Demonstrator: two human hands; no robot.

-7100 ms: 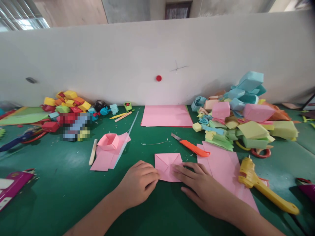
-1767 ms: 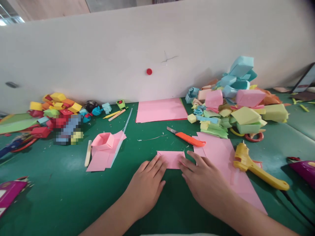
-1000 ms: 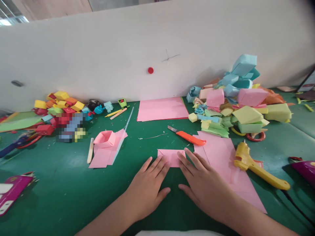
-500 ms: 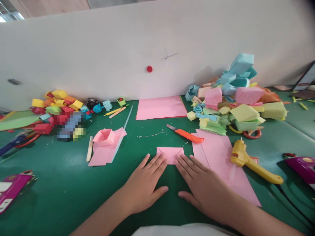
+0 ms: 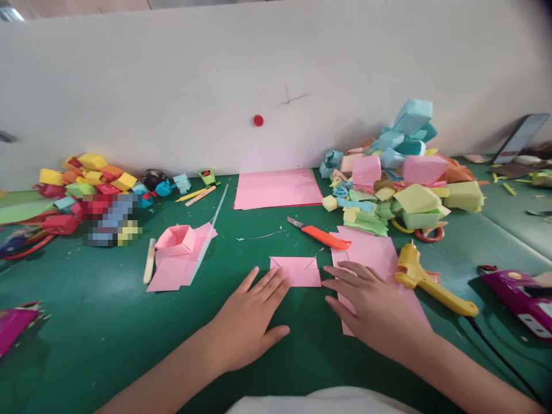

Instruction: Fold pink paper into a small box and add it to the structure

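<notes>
A small folded piece of pink paper (image 5: 304, 272) with slanting creases at its upper corners lies flat on the green table. My left hand (image 5: 254, 316) rests with fingertips on its left end, fingers stretched out and thumb apart. Just right of the paper, my right hand (image 5: 371, 302) is spread open over larger pink sheets (image 5: 383, 250), holding nothing; whether it touches them I cannot tell. Above these sheets' left corner lies an orange utility knife (image 5: 323, 236), blade out. A yellow glue gun (image 5: 431, 282) sits to the right of my right hand.
On the left, a pink paper box (image 5: 175, 240) stands on pink pieces beside a wooden stick (image 5: 149, 261). Pink sheets (image 5: 278, 190) lie against the white partition (image 5: 172, 86). Colourful paper pieces (image 5: 418, 198) are heaped at back right, small blocks (image 5: 92, 175) at back left.
My right hand has lifted off the folded paper and shifted right, over the pink sheets. My left hand stays on the paper. The whole view has moved slightly.
</notes>
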